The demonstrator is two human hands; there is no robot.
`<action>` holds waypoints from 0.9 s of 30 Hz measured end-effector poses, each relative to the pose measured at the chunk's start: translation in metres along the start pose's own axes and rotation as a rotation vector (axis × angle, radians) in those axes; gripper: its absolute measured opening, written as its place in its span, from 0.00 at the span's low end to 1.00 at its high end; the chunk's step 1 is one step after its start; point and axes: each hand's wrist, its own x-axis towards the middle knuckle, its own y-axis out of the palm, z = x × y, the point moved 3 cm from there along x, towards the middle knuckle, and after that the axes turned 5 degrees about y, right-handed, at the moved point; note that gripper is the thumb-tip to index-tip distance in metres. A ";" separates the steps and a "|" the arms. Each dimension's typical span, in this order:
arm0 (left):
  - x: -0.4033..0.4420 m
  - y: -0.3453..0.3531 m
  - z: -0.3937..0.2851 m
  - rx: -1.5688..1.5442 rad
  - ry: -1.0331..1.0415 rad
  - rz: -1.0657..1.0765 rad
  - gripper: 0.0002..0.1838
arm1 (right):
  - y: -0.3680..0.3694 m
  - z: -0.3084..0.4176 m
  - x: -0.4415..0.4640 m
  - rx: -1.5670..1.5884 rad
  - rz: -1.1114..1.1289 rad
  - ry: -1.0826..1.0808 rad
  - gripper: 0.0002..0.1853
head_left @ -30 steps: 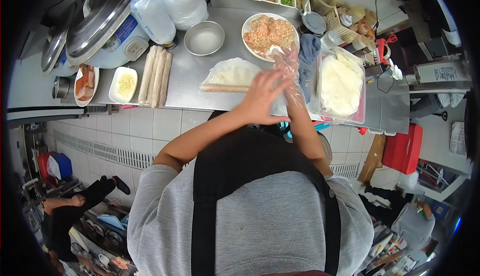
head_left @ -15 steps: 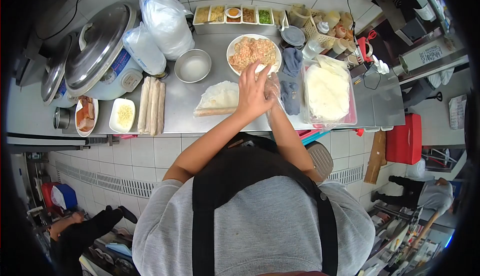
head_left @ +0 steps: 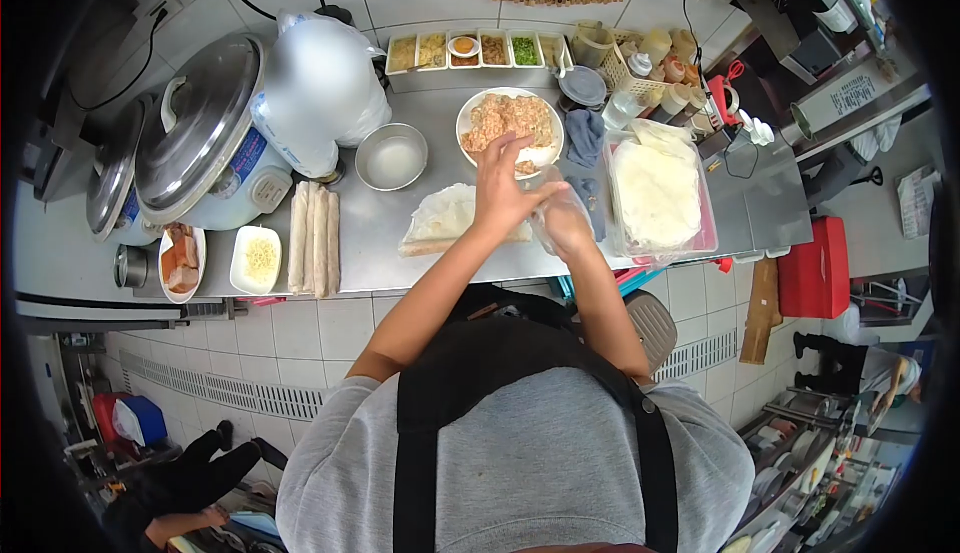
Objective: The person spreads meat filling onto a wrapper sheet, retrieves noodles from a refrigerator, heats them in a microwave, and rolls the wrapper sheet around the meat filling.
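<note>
My left hand (head_left: 503, 193) is bare, fingers spread and thumb stretched toward my right hand, over the near edge of a white bowl (head_left: 466, 143) of pinkish minced filling (head_left: 512, 118). A clear plastic glove (head_left: 545, 215) is loosely around my right hand (head_left: 568, 228); its fingers are partly hidden by the crinkled plastic. My left thumb is close to the glove, though contact is unclear. Under my left wrist, a pale thin wrapper sheet (head_left: 440, 215) lies on the counter with a rolled length (head_left: 430, 248) along its near edge.
Several long rolls (head_left: 315, 238) lie left of a metal bowl (head_left: 391, 157). A tub of pale sheets (head_left: 655, 188) stands right, beside blue cloths (head_left: 584, 138). Topping containers (head_left: 480, 50) line the back. Large cookers (head_left: 205, 133) occupy the left. Other people (head_left: 190, 473) stand behind.
My left hand has drawn back from over the right hand, its fingers spreading. My right hand has come lower and nearer the counter's front edge. The camera view has shifted slightly.
</note>
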 end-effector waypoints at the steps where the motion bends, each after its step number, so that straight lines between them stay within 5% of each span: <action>1: 0.002 -0.003 -0.007 -0.033 0.022 0.003 0.39 | 0.007 0.017 -0.018 -0.034 -0.019 -0.077 0.28; 3: 0.005 -0.004 -0.005 -0.073 0.042 0.008 0.37 | 0.021 0.034 -0.046 -0.071 -0.045 -0.150 0.28; 5: 0.007 -0.006 0.012 -0.079 0.068 -0.040 0.32 | 0.029 0.038 -0.064 0.343 -0.057 -0.362 0.28; 9: -0.001 -0.012 0.015 -0.383 -0.085 0.045 0.30 | 0.041 0.057 -0.062 0.234 -0.192 -0.410 0.30; 11: -0.011 -0.010 0.014 -0.747 -0.282 0.219 0.33 | 0.033 0.052 -0.049 0.169 -0.316 -0.388 0.34; 14: -0.028 -0.007 0.021 -0.640 -0.324 0.514 0.38 | 0.029 0.053 -0.050 0.168 -0.336 -0.406 0.35; 19: -0.033 0.019 0.027 -0.587 -0.233 0.416 0.23 | 0.028 0.034 -0.036 0.129 -0.312 -0.416 0.36; 21: -0.035 0.025 0.032 -0.654 -0.354 0.330 0.11 | 0.037 0.038 -0.037 0.169 -0.314 -0.403 0.36; 27: -0.027 0.023 0.030 -0.557 -0.218 0.058 0.10 | 0.056 0.031 -0.038 0.150 -0.390 -0.515 0.38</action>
